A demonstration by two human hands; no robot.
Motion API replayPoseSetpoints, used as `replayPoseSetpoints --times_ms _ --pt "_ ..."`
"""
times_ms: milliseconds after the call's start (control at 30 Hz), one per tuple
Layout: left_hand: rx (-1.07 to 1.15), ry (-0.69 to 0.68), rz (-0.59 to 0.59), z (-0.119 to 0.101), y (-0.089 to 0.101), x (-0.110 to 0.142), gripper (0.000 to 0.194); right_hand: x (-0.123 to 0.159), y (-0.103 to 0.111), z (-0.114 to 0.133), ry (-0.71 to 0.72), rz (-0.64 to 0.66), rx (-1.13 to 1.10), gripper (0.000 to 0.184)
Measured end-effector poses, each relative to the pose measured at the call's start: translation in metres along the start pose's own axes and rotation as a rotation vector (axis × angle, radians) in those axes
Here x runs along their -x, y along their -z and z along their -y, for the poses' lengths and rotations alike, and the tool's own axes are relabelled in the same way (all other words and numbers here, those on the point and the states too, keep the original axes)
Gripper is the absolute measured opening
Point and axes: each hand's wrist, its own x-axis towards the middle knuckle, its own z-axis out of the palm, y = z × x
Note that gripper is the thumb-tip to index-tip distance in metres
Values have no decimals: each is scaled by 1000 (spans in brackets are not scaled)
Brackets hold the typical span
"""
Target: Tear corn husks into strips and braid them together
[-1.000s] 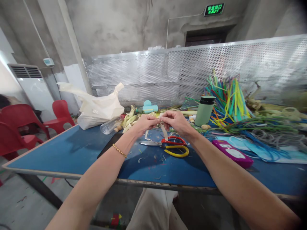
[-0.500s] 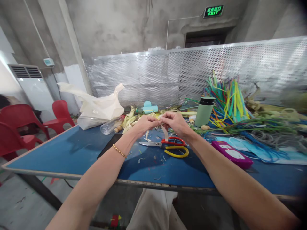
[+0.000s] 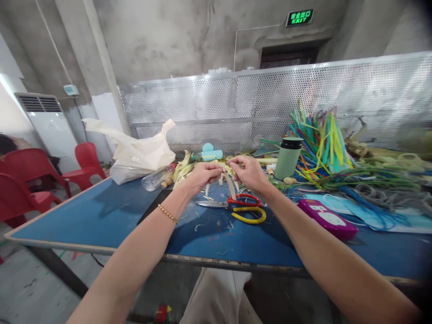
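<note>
My left hand (image 3: 205,175) is closed in a pinch on a pale strip (image 3: 231,186), which looks like corn husk and dangles between the hands. Close beside it, my right hand (image 3: 249,173) also pinches at the strip's upper end; its fingertips partly hide the grip. Just below lie scissors (image 3: 248,215) with one red and one yellow handle, their blades pointing left. Pale yellow husks (image 3: 184,167) are heaped behind my left hand.
A white plastic bag (image 3: 141,155) and a clear bottle (image 3: 155,178) stand on the left of the blue table (image 3: 84,216). Rightward are a green tumbler (image 3: 287,159), a purple box (image 3: 326,219), colourful strips (image 3: 324,139) and blue masks (image 3: 374,211). A dark flat object (image 3: 157,202) lies under my left forearm.
My hands have drawn slightly apart at the fingertips, the left one moving a little left. More of the hanging strip shows between them. The scissors lie where they were.
</note>
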Motion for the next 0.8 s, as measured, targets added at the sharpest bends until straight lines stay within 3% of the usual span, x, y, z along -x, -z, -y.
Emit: replayPoseSetpoints --times_ms 100,333,600,800 --pt "25 -31 -69 1 -1 -2 17 -1 0 -2 47 -42 56 22" --pt "-24 -112 -96 6 -4 -4 16 -1 -6 -10 -4 74 -30 36" --pt "140 -30 -90 5 -10 -2 17 -3 -6 -11 140 -61 101 27" --pt "238 -35 -112 10 -8 -5 19 -6 -2 -8 131 -259 161 19"
